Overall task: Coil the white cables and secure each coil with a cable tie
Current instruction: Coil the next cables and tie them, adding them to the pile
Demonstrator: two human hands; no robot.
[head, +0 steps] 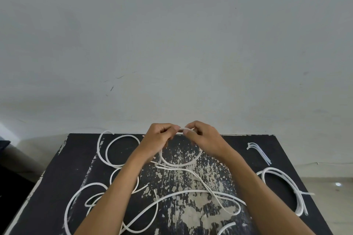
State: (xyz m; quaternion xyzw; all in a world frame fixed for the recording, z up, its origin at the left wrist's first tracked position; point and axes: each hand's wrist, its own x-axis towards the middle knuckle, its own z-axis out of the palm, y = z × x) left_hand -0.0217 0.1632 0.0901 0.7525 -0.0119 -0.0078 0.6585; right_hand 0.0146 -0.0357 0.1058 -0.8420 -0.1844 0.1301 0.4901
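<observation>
While both hands worked above the far edge of the table, the scene stood as follows.

Left hand: the left hand (159, 137) was raised over the far middle of the black table (238, 150), fingers curled, pinching the top of a white cable loop (181, 164) between thumb and fingertips.

Right hand: the right hand (202, 137) met the left one fingertip to fingertip, fingers curled and pinching the same white strand at the loop's top; whether a tie lay in that pinch could not be told.

Held loop: it hung from the two hands and curved down to touch the worn tabletop between the wrists.

Loose cables: more white cable (191, 192) sprawled in open curves over the left and near parts of the table, passing under both forearms.

Finished coil: a tied coil (282, 191) lay near the right edge, well apart from the hands.

Cable ties: a small bunch of white cable ties (259, 151) lay at the far right, beyond the coil.

Writing: no lettering could be read.

Edges and room: the far edge sat against a pale wall (172, 44); bare tabletop showed between the right forearm and the coil.
</observation>
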